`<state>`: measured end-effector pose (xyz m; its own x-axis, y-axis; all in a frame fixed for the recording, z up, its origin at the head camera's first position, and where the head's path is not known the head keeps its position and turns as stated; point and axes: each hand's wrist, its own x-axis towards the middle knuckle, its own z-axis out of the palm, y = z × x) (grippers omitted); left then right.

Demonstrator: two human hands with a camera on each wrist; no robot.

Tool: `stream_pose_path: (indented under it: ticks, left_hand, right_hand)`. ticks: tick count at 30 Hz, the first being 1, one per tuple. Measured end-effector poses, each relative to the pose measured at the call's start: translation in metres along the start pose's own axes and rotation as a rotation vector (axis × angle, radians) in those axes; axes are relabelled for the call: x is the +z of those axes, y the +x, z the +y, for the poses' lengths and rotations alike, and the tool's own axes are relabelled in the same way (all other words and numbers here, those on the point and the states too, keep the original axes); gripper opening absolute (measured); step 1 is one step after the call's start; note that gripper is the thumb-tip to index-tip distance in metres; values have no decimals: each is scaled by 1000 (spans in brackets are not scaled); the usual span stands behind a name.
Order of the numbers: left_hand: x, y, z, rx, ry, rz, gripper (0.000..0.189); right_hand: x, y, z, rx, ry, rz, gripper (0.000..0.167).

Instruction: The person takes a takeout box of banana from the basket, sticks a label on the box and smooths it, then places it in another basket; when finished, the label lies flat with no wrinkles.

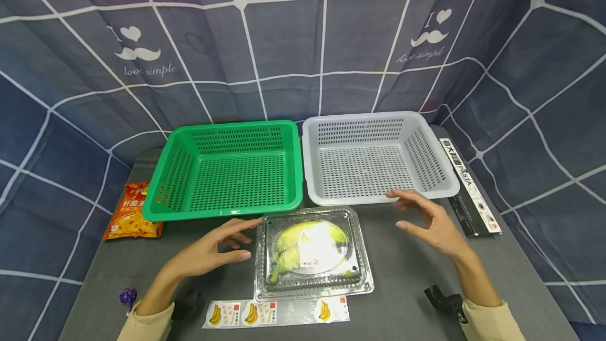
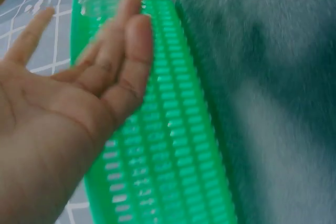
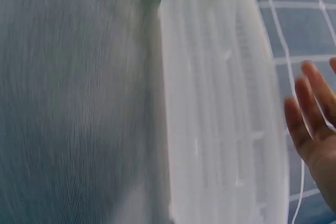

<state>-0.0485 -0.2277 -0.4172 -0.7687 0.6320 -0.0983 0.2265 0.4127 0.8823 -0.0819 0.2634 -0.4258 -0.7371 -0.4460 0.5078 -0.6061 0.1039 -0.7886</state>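
Note:
A clear plastic clamshell box [image 1: 356, 246] lies in the middle of the table, with yellow-green produce, perhaps bananas, inside. A white label with a banana picture [image 1: 310, 249] sits on its lid. My left hand [image 1: 210, 250] is at the box's left side, fingers loosely extended; the index fingertip reaches its upper left corner, but I cannot tell whether they touch. My right hand [image 1: 433, 228] hovers to the right of the box, thumb and fingers apart, holding nothing. Below the box lies a strip of banana stickers [image 1: 293, 318], partly bare backing. Both wrist views show loosely spread fingers.
A green basket [image 1: 239, 208] and a white basket [image 1: 374, 199] stand side by side behind the box. An orange snack bag [image 1: 133, 214] and a purple wrapped lollipop [image 1: 128, 297] lie at left. At right is a black-and-white pasta box [image 1: 473, 193]. Patterned grey cloth surrounds the table.

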Motion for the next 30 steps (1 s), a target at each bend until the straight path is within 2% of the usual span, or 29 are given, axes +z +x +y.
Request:
stream_pose_path:
  ticks: [2,5,7,9,12,15,22,25,30]
  left_hand:
    - [3,7,-2,-22,4,0,66]
    - [8,15,-6,-31,11,4,69]
    - [13,19,-9,-35,-6,-3,70]
    - [17,22,-12,-38,-46,-25,72]
    - [22,25,-16,-43,-123,-57,73]
    - [24,25,-17,-26,-178,-61,71]
    - [26,28,-17,44,-309,-72,68]
    - [29,29,-17,67,-341,-59,67]
    - [35,28,-20,62,-412,-6,66]
  right_hand:
    - [-9,-1,8,35,-143,98,70]
    - [-22,-2,20,114,-419,232,66]
    - [-28,-3,29,167,-555,283,65]
    - [-31,-4,38,215,-639,310,64]
    - [-33,-7,49,257,-656,321,66]
    - [-32,-7,55,282,-672,336,68]
    - [-31,-7,53,358,-702,373,71]
    - [-31,-8,53,388,-708,367,72]
    - [-29,-9,51,404,-711,351,72]
